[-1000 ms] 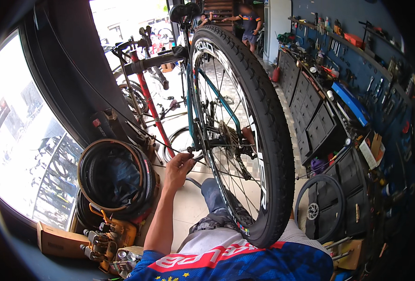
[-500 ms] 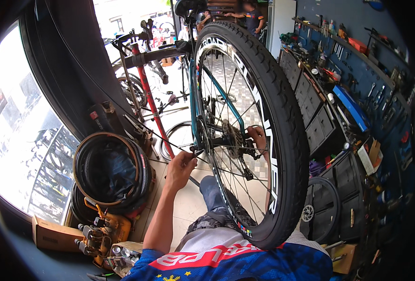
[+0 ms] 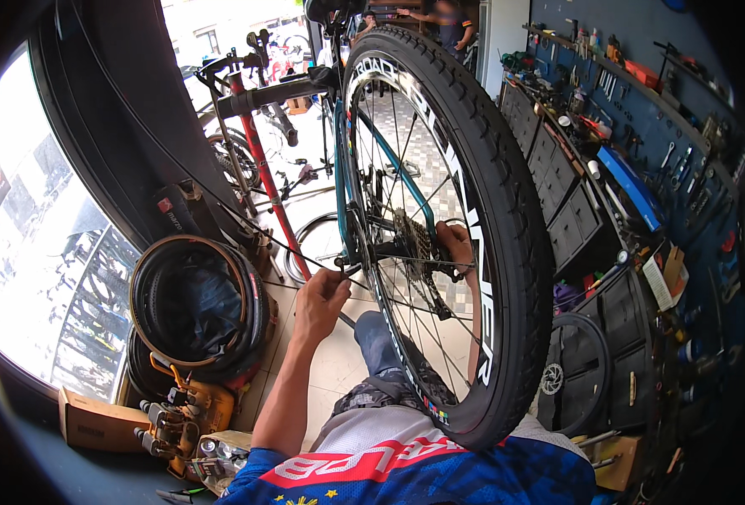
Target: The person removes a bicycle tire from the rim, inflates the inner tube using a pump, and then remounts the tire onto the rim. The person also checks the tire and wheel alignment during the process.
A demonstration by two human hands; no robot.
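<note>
A rear bicycle wheel (image 3: 519,252) with a black knobby tyre and a white-lettered black rim stands upright in front of me, set in a teal frame (image 3: 341,181). My left hand (image 3: 315,307) is on its left side, thumb and fingers pinched at a small lever (image 3: 352,270) by the axle end. Beyond the spokes, my right hand (image 3: 456,244) has its fingers curled beside the cassette (image 3: 424,248) and the rear derailleur (image 3: 435,299). Spokes and rim partly cover that hand, and what its fingertips grip is hidden.
A red-and-black repair stand (image 3: 263,156) stands beyond the bicycle. Left lie stacked tyres (image 3: 191,301), a yellow tool (image 3: 200,412) and a cardboard box (image 3: 103,421). On the right run black drawers (image 3: 549,168) and a tool wall (image 3: 684,126). Two people are in the background.
My left hand has shifted slightly left and down, near the axle end. My right hand has moved a little left, closer to the cassette. The wheel appears slightly higher and further left.
</note>
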